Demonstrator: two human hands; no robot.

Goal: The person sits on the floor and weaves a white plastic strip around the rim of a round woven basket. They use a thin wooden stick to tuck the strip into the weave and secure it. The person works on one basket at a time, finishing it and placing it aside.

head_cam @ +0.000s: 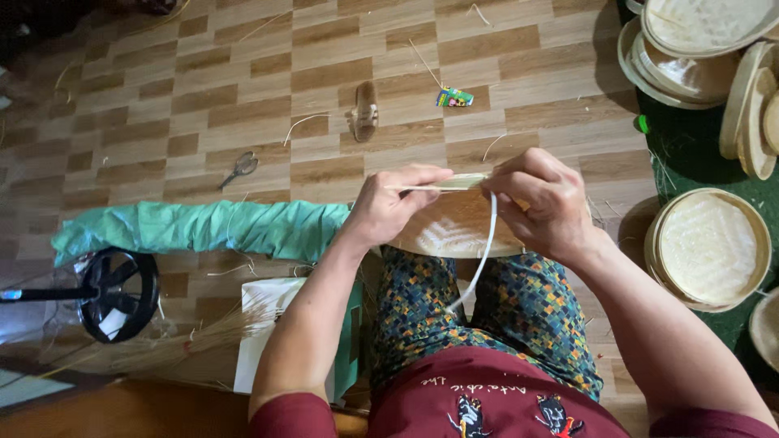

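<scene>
A round woven bamboo tray (450, 231) rests on my knees, above my patterned trousers. My left hand (389, 207) grips its far rim, fingers pinched on a thin pale strip (442, 185) that runs along the edge. My right hand (548, 203) is closed on the rim's right side and holds a white flat strip (485, 251) that hangs down between my legs.
Finished round bamboo trays lie at the right (710, 247) and stack at the top right (698, 49). A green cloth (203, 227), scissors (241, 168), a sandal (365, 111), a black fan (120, 294) and a bundle of thin straws (162, 341) lie on the wood-pattern floor.
</scene>
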